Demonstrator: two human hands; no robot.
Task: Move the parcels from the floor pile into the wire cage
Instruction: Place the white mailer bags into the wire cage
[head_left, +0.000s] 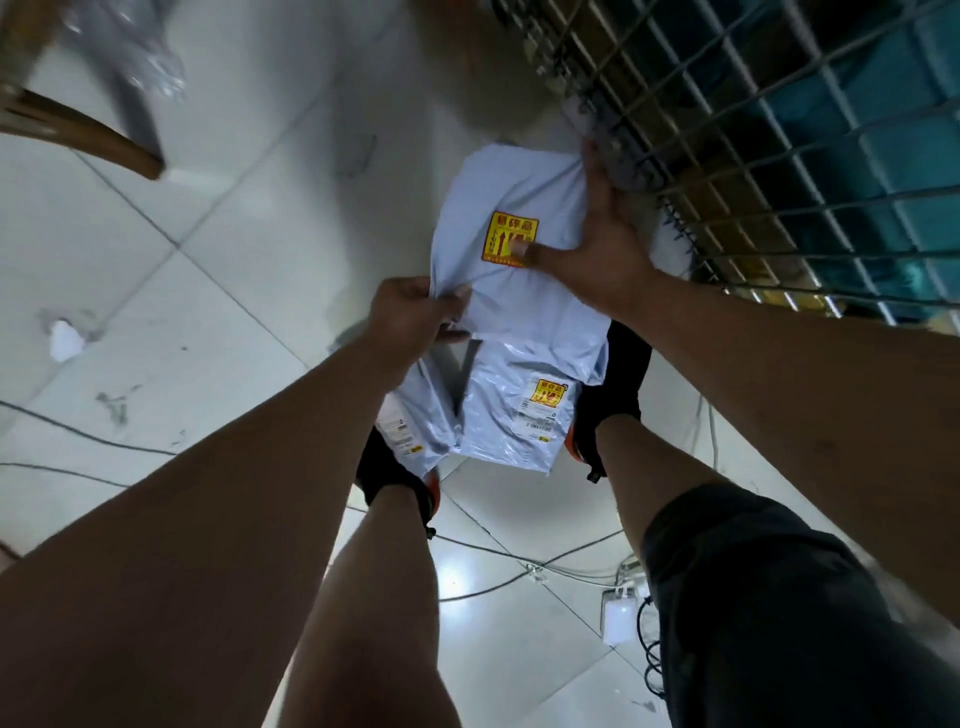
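I hold a pale grey plastic-wrapped parcel (511, 306) with a yellow and red sticker in front of me, above the floor. My left hand (415, 317) pinches its near left corner. My right hand (597, 244) grips its right side, thumb on the sticker, fingers around the far right corner. Below it, between my feet, lie two more grey parcels: one (514, 421) with a yellow sticker and a label, and a second parcel (415, 426) to its left, partly hidden by my left forearm. The wire cage (779, 171) stands at the upper right, right beside my right hand.
White floor tiles (218, 312) spread to the left, with a scrap of paper (65, 340) on them. Cables (519, 566) and a white power strip (621, 613) lie behind my feet. A brown curved wooden piece (88, 135) and clear plastic wrap (140, 57) sit at the top left.
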